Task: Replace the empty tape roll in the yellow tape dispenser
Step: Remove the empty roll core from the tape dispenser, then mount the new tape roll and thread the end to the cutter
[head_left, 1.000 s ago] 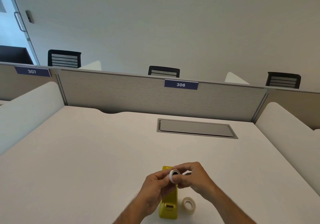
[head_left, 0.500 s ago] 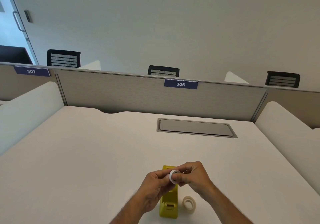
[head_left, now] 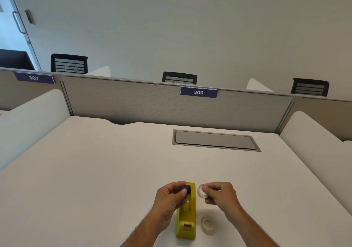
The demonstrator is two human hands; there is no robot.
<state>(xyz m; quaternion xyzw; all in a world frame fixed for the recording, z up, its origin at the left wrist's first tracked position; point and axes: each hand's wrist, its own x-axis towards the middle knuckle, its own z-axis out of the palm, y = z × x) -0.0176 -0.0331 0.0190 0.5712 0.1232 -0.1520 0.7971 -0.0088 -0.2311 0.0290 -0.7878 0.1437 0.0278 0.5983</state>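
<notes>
The yellow tape dispenser (head_left: 187, 222) stands on the white desk near its front edge, cutter end toward me. My left hand (head_left: 169, 199) pinches a small black spool hub (head_left: 187, 189) just above the dispenser's far end. To the right, my right hand (head_left: 221, 194) holds the empty white tape core (head_left: 201, 191) between thumb and fingers, apart from the hub. A clear tape roll (head_left: 207, 224) lies flat on the desk just right of the dispenser.
The white desk (head_left: 95, 170) has a grey cable hatch (head_left: 215, 141) set into it at the back right. A grey partition (head_left: 133, 103) labelled 306 closes the far side, with white side dividers left and right and black chairs beyond.
My hands were together over the dispenser holding the ring on the hub. They have pulled apart: the black hub stays in my left hand, the empty core in my right.
</notes>
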